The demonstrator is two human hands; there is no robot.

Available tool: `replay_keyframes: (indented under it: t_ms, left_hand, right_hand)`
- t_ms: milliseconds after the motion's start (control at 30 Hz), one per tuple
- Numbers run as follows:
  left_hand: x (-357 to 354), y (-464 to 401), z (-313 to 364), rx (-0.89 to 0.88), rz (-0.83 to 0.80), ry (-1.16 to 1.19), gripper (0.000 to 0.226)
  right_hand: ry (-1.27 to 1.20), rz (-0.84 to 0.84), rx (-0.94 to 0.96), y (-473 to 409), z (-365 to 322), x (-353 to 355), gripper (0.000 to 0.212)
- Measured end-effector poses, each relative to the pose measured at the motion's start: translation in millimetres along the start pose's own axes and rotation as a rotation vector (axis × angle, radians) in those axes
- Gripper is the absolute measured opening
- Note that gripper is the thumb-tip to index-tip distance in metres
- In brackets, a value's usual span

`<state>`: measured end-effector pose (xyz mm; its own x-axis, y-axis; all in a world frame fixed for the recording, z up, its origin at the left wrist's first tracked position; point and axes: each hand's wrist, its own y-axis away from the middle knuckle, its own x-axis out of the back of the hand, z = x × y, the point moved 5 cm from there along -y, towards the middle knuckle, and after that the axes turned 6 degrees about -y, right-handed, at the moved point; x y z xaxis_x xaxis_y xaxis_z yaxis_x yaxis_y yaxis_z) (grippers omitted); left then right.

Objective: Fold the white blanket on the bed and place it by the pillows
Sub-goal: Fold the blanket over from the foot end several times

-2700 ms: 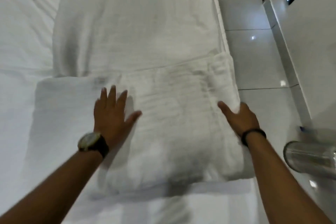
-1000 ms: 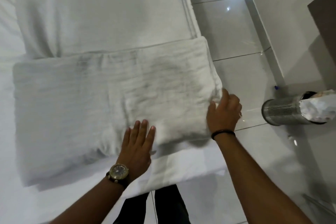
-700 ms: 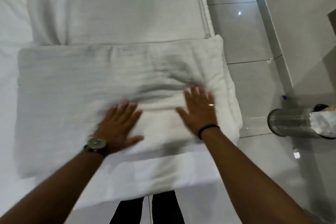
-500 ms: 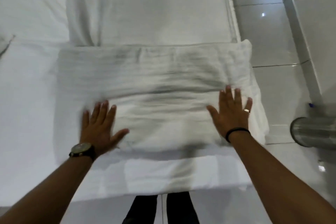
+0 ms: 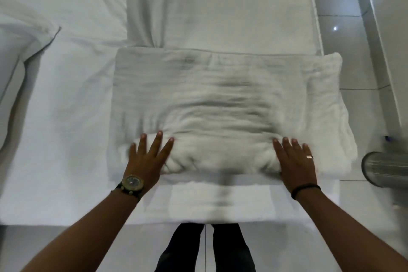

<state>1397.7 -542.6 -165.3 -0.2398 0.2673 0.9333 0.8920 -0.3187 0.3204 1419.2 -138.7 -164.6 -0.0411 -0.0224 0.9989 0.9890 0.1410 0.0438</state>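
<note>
The white blanket (image 5: pixel 220 99) lies folded into a thick rectangle across the near end of the bed (image 5: pixel 55 128), its right end hanging slightly over the bed's edge. My left hand (image 5: pixel 145 159), with a watch on the wrist, presses flat on the blanket's near left part, fingers spread. My right hand (image 5: pixel 295 161), wearing a ring and a black wristband, lies flat on the near right part. Neither hand grips the cloth. Wrinkles bunch between the hands. A pillow corner (image 5: pixel 13 51) shows at the far left.
A second white folded cover (image 5: pixel 220 6) lies lengthwise behind the blanket. To the right is a glossy tiled floor (image 5: pixel 353 106), a metal bin (image 5: pixel 386 168) and a white wall. My dark trouser legs (image 5: pixel 205 247) stand at the bed's near edge.
Both hands slid apart and back along the blanket toward its near edge, pressing it flat. The view shifted so more of the bed's left side and the pillow show.
</note>
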Motion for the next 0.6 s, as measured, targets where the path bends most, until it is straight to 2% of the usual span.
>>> replay_keyframes:
  t_ms: [33,200,367,500,600]
  left_hand:
    - [7,7,-2,-0.023,0.001,0.005,0.069]
    - [6,-4,-5,-0.043,0.050,0.028,0.050]
    - [19,33,-12,0.013,0.027,0.022,0.066]
    - [44,63,-5,0.093,0.073,-0.010,0.061]
    - [56,90,11,0.110,0.036,0.009,0.052]
  right_hand:
    - [-0.006,0.029,0.020,4,-4,17,0.054]
    - [-0.055,-0.032,-0.005,-25,-10,31,0.038]
    - [-0.088,0.026,0.003,-8,-26,57,0.039]
    - [-0.113,0.069,-0.017,15,-28,81,0.041]
    - [-0.129,0.063,-0.033,44,-23,97,0.038]
